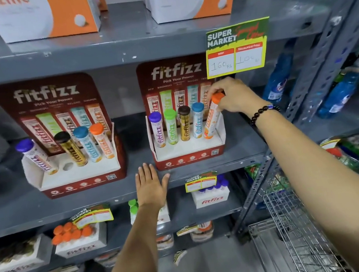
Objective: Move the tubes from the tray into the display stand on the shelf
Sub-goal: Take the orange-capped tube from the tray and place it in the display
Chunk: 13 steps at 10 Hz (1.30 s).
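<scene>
Two red Fitfizz display stands sit on the grey middle shelf. The right stand [189, 155] holds several upright tubes with purple, green, brown and blue caps. My right hand [233, 95] grips the cap of an orange-capped tube [212, 120], which leans in the stand's rightmost slot. My left hand [150, 185] lies flat and open on the shelf edge just left of that stand. The left stand [77, 179] holds several tubes and has one bare hole [68, 166]. White trays of tubes stand on the shelf below: orange caps [72, 234], green caps [133, 207], purple caps [213, 188].
A yellow-green price card [237, 48] hangs from the upper shelf just above my right hand. Orange-white Vizinc boxes [44, 14] stand on top. A wire basket [301, 234] sits at lower right beside the slotted upright [323, 53]. Blue bottles [281, 81] fill the neighbouring rack.
</scene>
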Each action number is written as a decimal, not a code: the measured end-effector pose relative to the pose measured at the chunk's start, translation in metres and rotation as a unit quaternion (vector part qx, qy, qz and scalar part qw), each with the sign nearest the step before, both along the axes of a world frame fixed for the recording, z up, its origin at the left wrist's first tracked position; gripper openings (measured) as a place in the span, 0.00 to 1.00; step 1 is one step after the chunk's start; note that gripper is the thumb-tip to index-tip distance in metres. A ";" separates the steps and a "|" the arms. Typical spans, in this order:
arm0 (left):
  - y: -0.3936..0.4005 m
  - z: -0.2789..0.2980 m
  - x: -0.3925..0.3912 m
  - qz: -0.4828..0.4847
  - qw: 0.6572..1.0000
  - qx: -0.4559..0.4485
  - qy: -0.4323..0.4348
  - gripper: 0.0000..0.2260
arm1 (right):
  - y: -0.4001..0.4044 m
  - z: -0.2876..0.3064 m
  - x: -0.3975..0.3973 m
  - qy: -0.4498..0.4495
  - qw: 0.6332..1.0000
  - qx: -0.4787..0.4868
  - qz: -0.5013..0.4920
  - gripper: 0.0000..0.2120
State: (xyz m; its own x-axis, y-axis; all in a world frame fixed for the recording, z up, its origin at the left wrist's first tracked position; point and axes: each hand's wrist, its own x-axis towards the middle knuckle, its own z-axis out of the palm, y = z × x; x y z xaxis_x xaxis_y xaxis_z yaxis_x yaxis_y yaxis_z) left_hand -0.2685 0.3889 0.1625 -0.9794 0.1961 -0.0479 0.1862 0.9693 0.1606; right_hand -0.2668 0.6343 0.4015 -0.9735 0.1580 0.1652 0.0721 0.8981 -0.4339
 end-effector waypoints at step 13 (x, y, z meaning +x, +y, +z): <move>0.000 0.001 0.000 0.003 1.000 0.005 -0.007 0.31 | 0.006 -0.057 -0.037 -0.006 1.000 -0.021 -0.011 0.21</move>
State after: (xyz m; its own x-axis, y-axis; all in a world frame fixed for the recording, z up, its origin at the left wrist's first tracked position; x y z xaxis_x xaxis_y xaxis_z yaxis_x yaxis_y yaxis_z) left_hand -0.2684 0.3890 0.1634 -0.9797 0.1912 -0.0601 0.1785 0.9688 0.1721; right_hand -0.3035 0.6402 0.3449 -0.9718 0.1851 0.1462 0.0962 0.8771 -0.4706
